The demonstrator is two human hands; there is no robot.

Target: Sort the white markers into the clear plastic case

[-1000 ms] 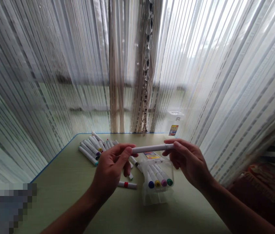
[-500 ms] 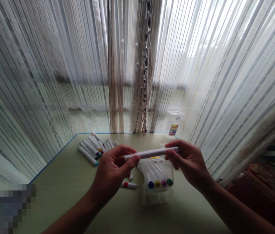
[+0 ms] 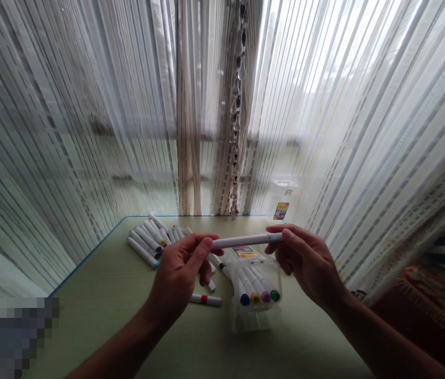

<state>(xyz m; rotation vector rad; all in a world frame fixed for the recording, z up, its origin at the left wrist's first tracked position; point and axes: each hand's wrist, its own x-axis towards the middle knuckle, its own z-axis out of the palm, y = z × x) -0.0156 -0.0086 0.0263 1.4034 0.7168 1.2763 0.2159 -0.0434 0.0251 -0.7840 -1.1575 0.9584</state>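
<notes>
A white marker is held level above the table between my two hands. My left hand pinches its left end between thumb and fingers. At the other end, my right hand grips it with thumb and fingertips. Below lies a clear plastic case holding several white markers with blue, yellow, pink and green ends facing me. A white marker with a red band rests on the table just left of the case. More loose markers lie partly hidden behind my left hand.
Several white markers are heaped at the table's back left. A clear container with a yellow label stands at the back right. The pale green table has a blue edge; striped curtains hang behind it.
The marker has turned and sits slightly higher and more level. My left thumb has shifted up along its end, and my right thumb now lies on top of the other end.
</notes>
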